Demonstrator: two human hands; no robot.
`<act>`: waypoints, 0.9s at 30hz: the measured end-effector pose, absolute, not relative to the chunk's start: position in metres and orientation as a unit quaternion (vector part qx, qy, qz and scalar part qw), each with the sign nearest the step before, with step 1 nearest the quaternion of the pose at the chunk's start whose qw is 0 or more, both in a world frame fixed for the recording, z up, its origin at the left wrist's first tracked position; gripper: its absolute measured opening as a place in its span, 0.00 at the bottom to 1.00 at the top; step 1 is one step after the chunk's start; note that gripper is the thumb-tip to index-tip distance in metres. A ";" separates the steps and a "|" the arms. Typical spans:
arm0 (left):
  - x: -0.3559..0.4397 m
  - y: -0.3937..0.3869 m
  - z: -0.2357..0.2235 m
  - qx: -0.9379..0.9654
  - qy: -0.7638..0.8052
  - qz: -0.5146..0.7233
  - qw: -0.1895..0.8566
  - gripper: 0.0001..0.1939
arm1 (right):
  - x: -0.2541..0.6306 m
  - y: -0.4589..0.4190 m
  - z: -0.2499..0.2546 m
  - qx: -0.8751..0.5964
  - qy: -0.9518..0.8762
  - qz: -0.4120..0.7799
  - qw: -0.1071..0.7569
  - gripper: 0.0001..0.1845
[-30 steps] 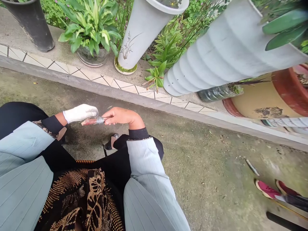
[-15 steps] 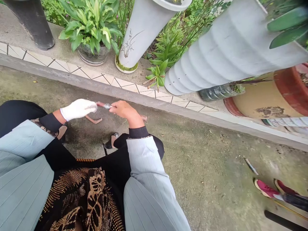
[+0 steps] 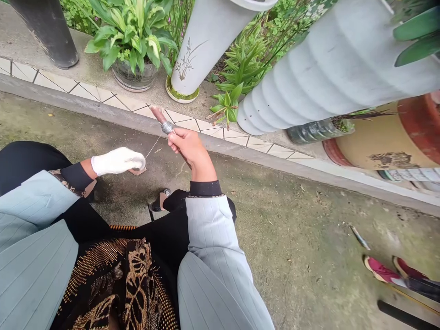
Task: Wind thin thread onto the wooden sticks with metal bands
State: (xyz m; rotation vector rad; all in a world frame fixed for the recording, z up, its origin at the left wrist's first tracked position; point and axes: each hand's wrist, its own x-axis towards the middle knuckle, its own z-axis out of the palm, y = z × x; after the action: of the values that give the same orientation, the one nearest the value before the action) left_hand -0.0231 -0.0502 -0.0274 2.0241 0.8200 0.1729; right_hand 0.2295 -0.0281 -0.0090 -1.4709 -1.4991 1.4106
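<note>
My right hand [image 3: 189,149], bare, is closed around a reddish-brown stick [image 3: 157,113] whose pale end points up and left. Silvery wire [image 3: 167,127] is wound in a tight coil round the stick just beyond my fingers. A thin strand [image 3: 153,145] runs from near the coil down to my left hand [image 3: 118,161]. That hand wears a white glove, and its fingers are pinched together on the strand. Just below the gloved fingertips shows part of a brown piece [image 3: 139,172] on the ground; the rest of it is hidden.
A concrete ledge with a tiled edge [image 3: 118,101] crosses ahead. On it stand a leafy plant in a clear pot [image 3: 135,78], a tall white planter [image 3: 195,59], a ribbed grey planter [image 3: 288,82] and a tan pot [image 3: 371,137]. Another person's red shoes [image 3: 380,270] are at right.
My right hand has raised and tilted the stick, so its tip points upward. My left hand has moved slightly down and right, away from the stick, and the strand between the hands now shows.
</note>
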 end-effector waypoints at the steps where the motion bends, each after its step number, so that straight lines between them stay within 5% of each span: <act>1: -0.023 -0.050 -0.027 0.831 0.318 0.058 0.453 0.17 | 0.227 -0.029 -0.010 -0.574 -0.583 0.511 0.263 0.13; 6: -0.026 -0.048 -0.027 0.864 0.302 0.039 0.400 0.20 | 0.213 -0.035 -0.010 -0.603 -0.704 0.374 0.006 0.08; 11: -0.033 -0.040 -0.027 0.834 0.405 0.070 0.368 0.18 | 0.205 -0.040 -0.006 -0.433 -0.736 0.487 -0.183 0.07; 15: -0.033 -0.037 -0.035 0.796 0.428 0.110 0.414 0.17 | 0.212 -0.042 0.003 -0.297 -0.725 0.614 -0.091 0.08; 21: -0.026 -0.044 -0.041 0.781 0.402 0.096 0.468 0.19 | 0.236 -0.032 0.000 -0.467 -0.607 0.568 0.301 0.15; 23: -0.023 -0.048 -0.038 0.811 0.365 0.064 0.453 0.19 | 0.238 -0.028 -0.007 -0.538 -0.595 0.517 0.298 0.14; 27: -0.024 -0.049 -0.032 0.846 0.310 0.045 0.431 0.19 | 0.227 -0.028 -0.018 -0.631 -0.665 0.387 0.103 0.10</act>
State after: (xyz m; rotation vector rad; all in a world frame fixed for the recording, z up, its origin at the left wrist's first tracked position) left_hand -0.0241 -0.0486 -0.0317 2.1102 0.7742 0.1127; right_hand 0.2273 -0.0278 -0.0179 -1.8609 -1.9616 1.1431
